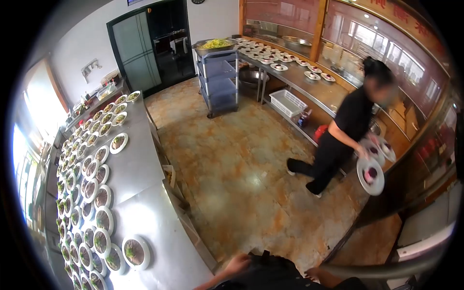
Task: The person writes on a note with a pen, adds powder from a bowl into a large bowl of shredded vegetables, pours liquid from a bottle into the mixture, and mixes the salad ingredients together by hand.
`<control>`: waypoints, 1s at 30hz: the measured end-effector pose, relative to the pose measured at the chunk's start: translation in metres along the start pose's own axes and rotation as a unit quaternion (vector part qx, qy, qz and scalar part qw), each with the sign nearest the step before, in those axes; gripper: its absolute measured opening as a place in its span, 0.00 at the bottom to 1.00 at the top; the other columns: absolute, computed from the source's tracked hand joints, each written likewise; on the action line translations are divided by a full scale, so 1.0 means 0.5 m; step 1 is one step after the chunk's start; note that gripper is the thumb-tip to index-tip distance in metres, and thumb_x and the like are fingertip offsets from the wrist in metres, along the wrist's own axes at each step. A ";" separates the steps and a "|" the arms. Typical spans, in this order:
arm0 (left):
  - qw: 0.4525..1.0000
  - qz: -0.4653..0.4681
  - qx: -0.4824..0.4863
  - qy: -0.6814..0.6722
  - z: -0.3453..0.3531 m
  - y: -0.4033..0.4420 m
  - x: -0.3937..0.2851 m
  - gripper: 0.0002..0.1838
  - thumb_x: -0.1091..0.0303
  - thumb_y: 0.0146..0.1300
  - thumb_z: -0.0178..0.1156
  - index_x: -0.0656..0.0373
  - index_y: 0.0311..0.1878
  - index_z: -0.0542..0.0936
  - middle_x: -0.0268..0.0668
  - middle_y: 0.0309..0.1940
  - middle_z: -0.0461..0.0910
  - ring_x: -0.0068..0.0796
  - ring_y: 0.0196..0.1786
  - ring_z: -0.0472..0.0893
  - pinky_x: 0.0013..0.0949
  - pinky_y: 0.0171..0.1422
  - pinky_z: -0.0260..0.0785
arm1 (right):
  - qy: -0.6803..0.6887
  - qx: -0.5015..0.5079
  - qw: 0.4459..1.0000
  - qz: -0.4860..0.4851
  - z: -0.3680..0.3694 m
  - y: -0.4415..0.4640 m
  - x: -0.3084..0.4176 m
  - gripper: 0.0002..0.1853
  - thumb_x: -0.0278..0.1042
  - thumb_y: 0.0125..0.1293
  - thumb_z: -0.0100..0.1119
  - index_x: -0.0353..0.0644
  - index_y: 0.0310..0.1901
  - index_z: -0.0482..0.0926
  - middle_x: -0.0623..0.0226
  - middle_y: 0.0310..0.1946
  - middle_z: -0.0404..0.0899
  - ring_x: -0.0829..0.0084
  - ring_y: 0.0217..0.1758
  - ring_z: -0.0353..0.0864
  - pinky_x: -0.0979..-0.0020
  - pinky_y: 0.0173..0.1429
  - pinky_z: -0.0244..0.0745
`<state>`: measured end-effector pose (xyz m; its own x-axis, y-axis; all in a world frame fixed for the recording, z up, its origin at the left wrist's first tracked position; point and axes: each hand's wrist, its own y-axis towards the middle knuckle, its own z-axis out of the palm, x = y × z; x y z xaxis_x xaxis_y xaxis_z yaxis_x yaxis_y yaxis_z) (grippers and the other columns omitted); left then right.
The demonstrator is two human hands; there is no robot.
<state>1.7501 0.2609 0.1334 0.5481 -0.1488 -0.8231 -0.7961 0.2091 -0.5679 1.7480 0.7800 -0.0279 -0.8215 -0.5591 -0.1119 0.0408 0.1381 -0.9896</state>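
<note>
Plates of food covered much of the steel table [145,212] along the wearer's left. The nearest plate [147,254], bearing brown food and greens, sat flat there, just ahead of the left hand [237,265], whose fingers curled loosely near the waist; whether it or the partly hidden right hand [315,274] gripped anything, I cannot tell. Because many plates overlapped, a careless nudge could have tipped some. A co-worker [350,121] strode past on the right with several plates; one steeply tilted white plate [375,188] risked losing its pink-and-dark food. On a cart [217,73], a wide metal bowl [198,47] brimmed with yellow-green pieces.
</note>
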 end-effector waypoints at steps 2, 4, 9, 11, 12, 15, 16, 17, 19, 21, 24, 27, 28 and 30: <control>0.997 0.006 -0.040 -0.068 -0.036 0.101 -0.084 0.22 0.59 0.70 0.62 0.62 0.61 0.78 0.38 0.45 0.84 0.26 0.38 0.83 0.32 0.40 0.78 | -0.005 0.010 0.999 0.038 -0.049 -0.008 0.059 0.22 0.50 0.76 0.52 0.43 0.62 0.75 0.57 0.57 0.79 0.59 0.54 0.82 0.51 0.52 0.80; 0.986 -0.003 -0.042 -0.159 -0.090 0.230 -0.140 0.23 0.59 0.71 0.62 0.61 0.63 0.77 0.37 0.46 0.84 0.27 0.39 0.83 0.31 0.40 0.79 | -0.009 0.023 0.999 0.048 -0.104 -0.010 0.156 0.23 0.52 0.77 0.50 0.42 0.60 0.77 0.58 0.56 0.80 0.59 0.53 0.83 0.53 0.51 0.80; 0.984 -0.063 -0.149 -0.070 -0.294 0.460 -0.162 0.21 0.58 0.67 0.64 0.62 0.57 0.82 0.38 0.39 0.86 0.24 0.35 0.83 0.30 0.38 0.77 | -0.054 0.037 0.998 -0.001 -0.275 0.027 0.548 0.25 0.55 0.77 0.47 0.41 0.57 0.80 0.58 0.54 0.83 0.60 0.49 0.84 0.57 0.49 0.80; 0.975 -0.107 -0.194 -0.024 -0.363 0.485 -0.135 0.20 0.55 0.65 0.64 0.59 0.54 0.85 0.38 0.36 0.86 0.24 0.34 0.83 0.32 0.39 0.77 | -0.068 0.042 0.995 -0.051 -0.346 0.034 0.772 0.26 0.56 0.77 0.45 0.41 0.56 0.82 0.59 0.52 0.85 0.61 0.48 0.85 0.59 0.49 0.80; 0.972 -0.119 -0.203 0.011 -0.402 0.474 -0.146 0.21 0.53 0.64 0.63 0.58 0.53 0.85 0.39 0.36 0.87 0.25 0.34 0.84 0.33 0.40 0.77 | -0.071 0.054 0.992 -0.088 -0.377 0.045 0.903 0.27 0.57 0.78 0.45 0.40 0.55 0.82 0.59 0.52 0.85 0.61 0.47 0.86 0.60 0.48 0.80; 0.945 -0.184 -0.258 0.080 -0.477 0.471 -0.003 0.19 0.53 0.65 0.61 0.55 0.51 0.86 0.38 0.38 0.88 0.27 0.38 0.85 0.36 0.44 0.77 | -0.222 -0.015 0.930 -0.291 -0.405 -0.109 1.332 0.31 0.53 0.81 0.35 0.34 0.48 0.85 0.54 0.41 0.88 0.62 0.39 0.87 0.62 0.42 0.80; 0.934 -0.232 -0.268 0.047 -0.495 0.469 -0.029 0.19 0.54 0.65 0.61 0.56 0.50 0.86 0.38 0.38 0.88 0.27 0.38 0.85 0.36 0.44 0.77 | -0.241 -0.012 0.917 -0.316 -0.399 -0.175 1.475 0.29 0.50 0.81 0.36 0.34 0.46 0.84 0.55 0.38 0.88 0.63 0.35 0.87 0.62 0.40 0.80; 0.923 -0.266 -0.277 0.019 -0.513 0.476 -0.048 0.18 0.55 0.65 0.60 0.56 0.50 0.86 0.38 0.38 0.88 0.27 0.39 0.85 0.35 0.44 0.77 | -0.262 -0.009 0.903 -0.341 -0.392 -0.224 1.608 0.26 0.48 0.81 0.37 0.35 0.45 0.83 0.56 0.34 0.88 0.63 0.32 0.86 0.63 0.38 0.80; 0.907 -0.306 -0.289 -0.023 -0.557 0.513 -0.086 0.18 0.56 0.65 0.60 0.57 0.50 0.86 0.39 0.39 0.88 0.27 0.39 0.85 0.35 0.44 0.77 | -0.224 0.014 0.888 -0.400 -0.364 -0.281 1.849 0.24 0.45 0.81 0.35 0.35 0.45 0.79 0.52 0.36 0.87 0.63 0.28 0.86 0.60 0.34 0.79; 0.900 -0.316 -0.298 -0.045 -0.635 0.588 -0.127 0.17 0.57 0.65 0.60 0.58 0.50 0.85 0.40 0.39 0.87 0.28 0.39 0.85 0.35 0.44 0.77 | -0.190 0.017 0.886 -0.422 -0.319 -0.340 2.051 0.18 0.39 0.79 0.38 0.38 0.45 0.79 0.57 0.33 0.87 0.65 0.30 0.86 0.64 0.35 0.79; 0.903 -0.299 -0.306 -0.054 -0.800 0.728 -0.195 0.17 0.58 0.65 0.60 0.60 0.49 0.85 0.41 0.39 0.87 0.28 0.40 0.85 0.35 0.44 0.77 | -0.201 0.004 0.880 -0.430 -0.271 -0.420 2.299 0.12 0.32 0.74 0.44 0.40 0.47 0.78 0.57 0.35 0.87 0.66 0.34 0.86 0.65 0.37 0.79; 0.912 -0.246 -0.325 -0.047 -1.014 0.885 -0.275 0.16 0.60 0.66 0.60 0.62 0.48 0.85 0.42 0.39 0.86 0.29 0.40 0.85 0.35 0.44 0.77 | -0.354 -0.123 0.756 -0.537 -0.281 -0.450 2.564 0.13 0.30 0.68 0.52 0.40 0.51 0.77 0.56 0.39 0.86 0.65 0.40 0.86 0.63 0.40 0.79; 0.914 -0.223 -0.336 -0.044 -1.094 0.934 -0.298 0.16 0.61 0.66 0.60 0.62 0.48 0.84 0.42 0.40 0.86 0.29 0.40 0.85 0.35 0.44 0.77 | -0.416 -0.174 0.678 -0.580 -0.287 -0.439 2.649 0.15 0.29 0.65 0.55 0.40 0.53 0.77 0.55 0.41 0.85 0.65 0.42 0.86 0.62 0.42 0.79; 0.913 -0.164 -0.369 -0.054 -1.254 1.040 -0.362 0.15 0.62 0.66 0.60 0.63 0.48 0.84 0.43 0.40 0.86 0.30 0.41 0.85 0.35 0.44 0.76 | -0.387 -0.208 0.662 -0.607 -0.287 -0.549 2.831 0.21 0.29 0.62 0.59 0.39 0.57 0.75 0.55 0.41 0.85 0.62 0.42 0.84 0.61 0.46 0.78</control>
<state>1.0759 -0.2094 -0.0109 0.7785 0.0174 -0.6274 -0.5191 -0.5440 -0.6592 0.4923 0.0678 0.0986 0.4388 -0.6940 0.5708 -0.6747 -0.6741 -0.3008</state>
